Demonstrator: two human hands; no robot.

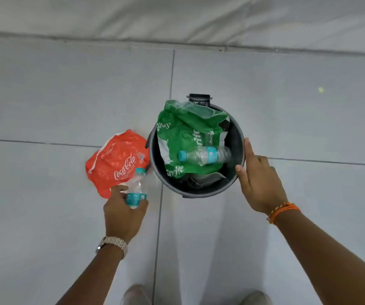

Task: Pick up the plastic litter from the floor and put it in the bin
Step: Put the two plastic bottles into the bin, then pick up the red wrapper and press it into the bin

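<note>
A round dark grey bin (236,137) stands on the tiled floor. Inside it lie a crumpled green Sprite plastic wrap (183,137) and a clear bottle with a teal cap (205,155). A crumpled red Coca-Cola plastic wrap (113,161) lies on the floor just left of the bin. My left hand (122,214) grips a second small clear bottle with a teal cap and label (136,188), held over the red wrap's near edge. At the bin's right rim is my right hand (258,181), fingers spread, holding nothing.
Pale grey floor tiles (67,95) with dark grout lines surround the bin. A white wall base (177,18) runs across the top. My two shoes (135,294) show at the bottom edge. A small yellowish speck (320,90) lies on the floor at the far right.
</note>
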